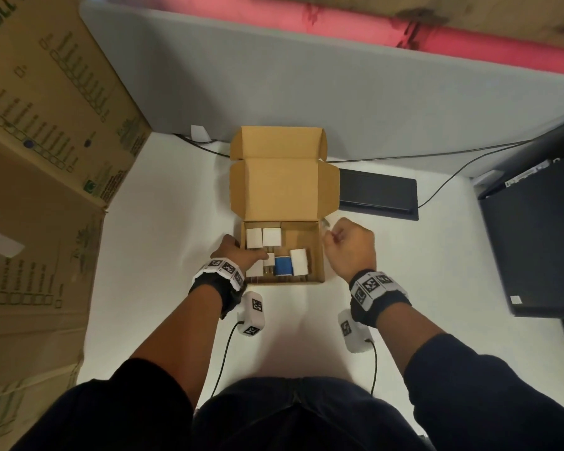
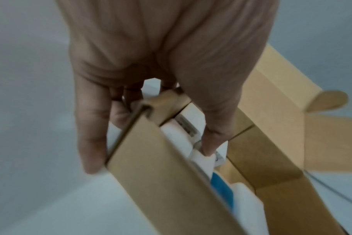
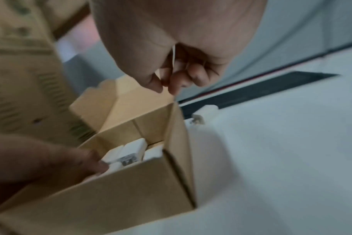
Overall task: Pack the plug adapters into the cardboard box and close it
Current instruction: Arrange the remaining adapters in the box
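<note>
The small cardboard box (image 1: 319, 255) stands open at the table's middle, its lid (image 1: 280, 187) tilted back. Inside lie several white plug adapters (image 1: 271, 236) and one blue adapter (image 1: 282, 265). My left hand (image 1: 248, 249) straddles the box's near left corner. In the left wrist view its thumb (image 2: 208, 149) presses a white adapter (image 2: 191, 120) inside, and its straight fingers (image 2: 92, 143) lie outside the wall. My right hand (image 1: 331, 237) hovers just right of the box with fingers curled and thumb against forefinger (image 3: 167, 89), holding nothing I can see. One white adapter (image 3: 199, 118) lies on the table beyond it.
A large printed carton (image 1: 39, 157) fills the left side. A flat black device (image 1: 376, 193) lies behind the box on the right, and a black computer case (image 1: 534, 239) stands at the far right. Cables (image 1: 437, 151) run along the grey partition (image 1: 306, 92).
</note>
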`<action>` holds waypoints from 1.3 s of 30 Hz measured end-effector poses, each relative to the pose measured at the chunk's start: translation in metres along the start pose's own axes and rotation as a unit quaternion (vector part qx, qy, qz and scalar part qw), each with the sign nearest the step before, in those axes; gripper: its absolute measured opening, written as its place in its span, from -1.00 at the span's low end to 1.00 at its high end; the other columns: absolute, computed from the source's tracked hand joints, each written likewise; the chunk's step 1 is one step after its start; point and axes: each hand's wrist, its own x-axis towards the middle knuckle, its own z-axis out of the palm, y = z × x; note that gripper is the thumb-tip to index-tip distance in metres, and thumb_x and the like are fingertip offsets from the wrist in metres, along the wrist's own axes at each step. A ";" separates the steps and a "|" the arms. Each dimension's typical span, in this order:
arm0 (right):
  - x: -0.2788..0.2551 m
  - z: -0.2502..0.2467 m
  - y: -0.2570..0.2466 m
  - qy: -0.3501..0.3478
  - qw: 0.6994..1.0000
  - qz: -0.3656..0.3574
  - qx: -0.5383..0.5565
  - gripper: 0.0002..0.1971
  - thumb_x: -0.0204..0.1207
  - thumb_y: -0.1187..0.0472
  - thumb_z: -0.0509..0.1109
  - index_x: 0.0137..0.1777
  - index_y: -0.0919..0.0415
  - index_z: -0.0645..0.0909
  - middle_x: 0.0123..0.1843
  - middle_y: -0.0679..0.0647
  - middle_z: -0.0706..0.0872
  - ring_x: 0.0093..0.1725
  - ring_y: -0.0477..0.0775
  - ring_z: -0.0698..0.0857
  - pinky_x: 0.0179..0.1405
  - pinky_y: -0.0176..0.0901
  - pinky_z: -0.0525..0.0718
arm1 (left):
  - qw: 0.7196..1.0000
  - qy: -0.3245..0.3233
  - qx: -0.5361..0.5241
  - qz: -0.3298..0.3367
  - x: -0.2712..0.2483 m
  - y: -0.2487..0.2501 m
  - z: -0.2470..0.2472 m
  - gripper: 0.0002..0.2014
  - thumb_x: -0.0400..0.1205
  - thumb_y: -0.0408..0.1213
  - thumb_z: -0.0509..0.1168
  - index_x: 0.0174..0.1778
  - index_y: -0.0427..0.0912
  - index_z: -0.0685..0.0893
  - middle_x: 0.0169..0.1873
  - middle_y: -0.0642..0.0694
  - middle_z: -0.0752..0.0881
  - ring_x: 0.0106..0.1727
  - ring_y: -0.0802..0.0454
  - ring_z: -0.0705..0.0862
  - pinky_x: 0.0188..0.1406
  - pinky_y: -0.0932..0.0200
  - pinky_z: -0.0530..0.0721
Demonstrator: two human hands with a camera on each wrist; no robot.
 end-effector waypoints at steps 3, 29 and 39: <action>0.013 -0.002 0.021 -0.042 0.997 0.044 -0.050 -0.82 0.56 0.14 0.39 0.13 0.09 0.64 0.10 0.12 0.69 -0.03 0.16 0.72 -0.07 0.02 0.74 | 1.000 -0.009 0.009 -0.016 0.005 0.003 -0.015 -0.11 0.20 0.16 0.61 0.42 -0.07 0.49 0.19 -0.10 0.69 0.14 -0.22 0.69 0.21 -0.19 0.72; 0.019 0.048 -0.062 -0.152 0.968 -0.165 -0.110 -0.63 0.60 0.12 0.42 0.36 0.19 0.54 0.25 0.23 0.67 0.10 0.31 0.71 0.04 0.08 0.73 | 0.999 0.009 -0.034 -0.008 0.009 0.000 -0.018 -0.37 0.27 0.08 0.62 0.22 0.05 0.59 0.05 0.01 0.76 0.07 -0.13 0.74 0.14 -0.09 0.76; 0.033 0.068 -0.071 -0.193 0.952 -0.109 -0.211 -0.67 0.63 0.22 0.39 0.32 0.23 0.42 0.07 0.26 0.71 0.00 0.33 0.74 -0.15 0.08 0.69 | 0.999 0.023 -0.036 -0.017 0.013 0.001 -0.016 -0.30 0.32 0.05 0.63 0.36 -0.02 0.58 0.18 -0.05 0.75 0.15 -0.15 0.72 0.21 -0.11 0.75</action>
